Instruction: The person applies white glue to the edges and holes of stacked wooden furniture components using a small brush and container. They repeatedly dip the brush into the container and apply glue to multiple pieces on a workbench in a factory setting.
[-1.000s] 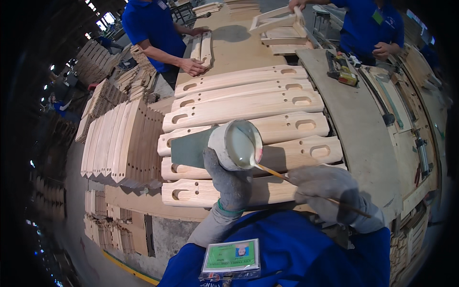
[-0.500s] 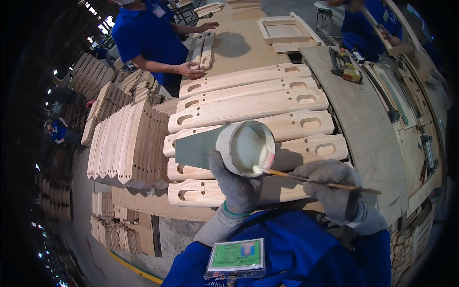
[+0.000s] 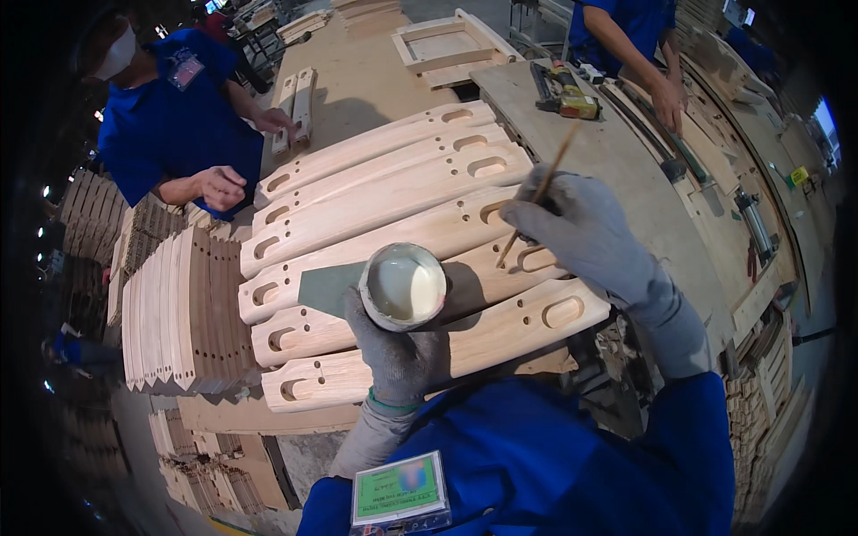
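Note:
My left hand (image 3: 393, 357), in a grey glove, is closed around a round white cup (image 3: 382, 320) with creamy white glue (image 3: 423, 295) inside. A flat grey-green sheet (image 3: 323, 288) sticks out left of the cup; whether I grip it too, I cannot tell. In my gloved right hand (image 3: 581, 228), a thin wooden stick (image 3: 561, 156) is pinched at a slant. Its lower tip is at the small round holes of a pale wooden slat (image 3: 474, 268), beside the slat's oval slot. The nearest slat (image 3: 500, 338) lies below the cup, with similar slots and holes.
Several more slats (image 3: 393, 192) lie side by side on the table. A stack of slats (image 3: 174, 313) stands left. One co-worker (image 3: 179, 116) is across to the left, another (image 3: 626, 40) at the far right. A yellow-black power tool (image 3: 567, 94) and wooden frame (image 3: 447, 45) lie beyond.
My right hand has lifted the stick out of the cup and carried it forward to the slat holes. The cup has moved away from the stick. The left co-worker's hands have left the small slats.

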A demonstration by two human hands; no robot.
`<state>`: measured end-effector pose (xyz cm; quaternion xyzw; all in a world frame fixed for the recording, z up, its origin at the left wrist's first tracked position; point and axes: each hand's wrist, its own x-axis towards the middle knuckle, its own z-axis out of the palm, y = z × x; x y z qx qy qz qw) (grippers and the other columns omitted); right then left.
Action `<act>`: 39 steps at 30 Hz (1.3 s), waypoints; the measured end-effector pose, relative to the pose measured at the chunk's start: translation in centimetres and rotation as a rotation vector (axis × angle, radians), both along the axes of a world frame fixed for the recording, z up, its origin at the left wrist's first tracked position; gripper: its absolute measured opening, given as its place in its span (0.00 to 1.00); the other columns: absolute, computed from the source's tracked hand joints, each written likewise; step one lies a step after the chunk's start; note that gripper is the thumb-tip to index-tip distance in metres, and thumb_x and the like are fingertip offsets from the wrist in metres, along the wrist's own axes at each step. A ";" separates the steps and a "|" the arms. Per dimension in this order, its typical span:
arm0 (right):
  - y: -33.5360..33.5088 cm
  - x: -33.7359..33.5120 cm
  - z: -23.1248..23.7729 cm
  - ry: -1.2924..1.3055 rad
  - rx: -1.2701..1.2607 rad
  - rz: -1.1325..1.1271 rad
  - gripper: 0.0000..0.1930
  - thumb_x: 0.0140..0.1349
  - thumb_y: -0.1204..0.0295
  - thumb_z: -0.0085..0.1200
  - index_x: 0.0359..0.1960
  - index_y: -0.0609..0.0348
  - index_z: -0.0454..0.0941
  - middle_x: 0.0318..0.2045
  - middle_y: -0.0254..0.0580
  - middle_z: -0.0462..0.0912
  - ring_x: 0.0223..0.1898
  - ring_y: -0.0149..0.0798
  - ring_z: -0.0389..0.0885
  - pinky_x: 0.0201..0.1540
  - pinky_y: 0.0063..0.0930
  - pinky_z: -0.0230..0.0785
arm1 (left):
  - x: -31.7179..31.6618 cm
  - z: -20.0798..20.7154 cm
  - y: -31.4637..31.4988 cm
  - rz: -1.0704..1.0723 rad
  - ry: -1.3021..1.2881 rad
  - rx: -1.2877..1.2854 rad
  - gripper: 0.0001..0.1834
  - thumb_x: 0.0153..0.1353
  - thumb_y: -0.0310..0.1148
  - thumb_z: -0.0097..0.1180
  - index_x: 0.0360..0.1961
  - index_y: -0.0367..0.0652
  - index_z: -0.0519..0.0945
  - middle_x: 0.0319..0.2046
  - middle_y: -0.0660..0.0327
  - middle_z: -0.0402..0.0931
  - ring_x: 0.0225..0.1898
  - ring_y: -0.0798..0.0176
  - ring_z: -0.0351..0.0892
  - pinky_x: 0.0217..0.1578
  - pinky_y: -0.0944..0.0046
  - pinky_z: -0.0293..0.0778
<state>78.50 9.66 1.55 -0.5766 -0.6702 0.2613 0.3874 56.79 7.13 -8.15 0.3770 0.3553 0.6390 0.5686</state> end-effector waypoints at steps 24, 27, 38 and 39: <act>2.4 -0.8 -3.0 -0.264 0.122 0.055 0.13 0.57 0.64 0.55 0.26 0.63 0.74 0.22 0.51 0.77 0.25 0.51 0.78 0.29 0.39 0.69 | 1.0 1.7 -0.4 0.054 0.072 -0.034 0.26 0.64 0.51 0.43 0.54 0.43 0.68 0.50 0.60 0.67 0.53 0.61 0.68 0.55 0.60 0.65; 1.7 -0.5 -1.6 -0.243 0.075 0.033 0.13 0.57 0.63 0.55 0.27 0.63 0.75 0.22 0.52 0.77 0.27 0.52 0.77 0.31 0.40 0.69 | 0.0 0.1 -0.1 0.199 0.719 0.291 0.26 0.60 0.38 0.53 0.55 0.38 0.63 0.50 0.54 0.66 0.53 0.59 0.68 0.55 0.60 0.64; -0.5 -0.5 -2.2 -0.042 -0.039 0.021 0.10 0.59 0.71 0.53 0.34 0.68 0.75 0.25 0.45 0.76 0.28 0.38 0.75 0.33 0.31 0.67 | 0.1 -1.2 0.2 0.110 0.433 0.472 0.26 0.64 0.29 0.45 0.63 0.40 0.56 0.55 0.54 0.62 0.57 0.60 0.63 0.58 0.60 0.63; -0.5 0.4 -3.2 0.012 -0.027 -0.061 0.09 0.59 0.72 0.52 0.34 0.68 0.74 0.25 0.41 0.75 0.28 0.32 0.73 0.31 0.28 0.66 | 0.5 -1.4 0.0 0.044 0.330 0.426 0.28 0.63 0.27 0.44 0.63 0.39 0.54 0.55 0.52 0.63 0.57 0.58 0.64 0.58 0.60 0.63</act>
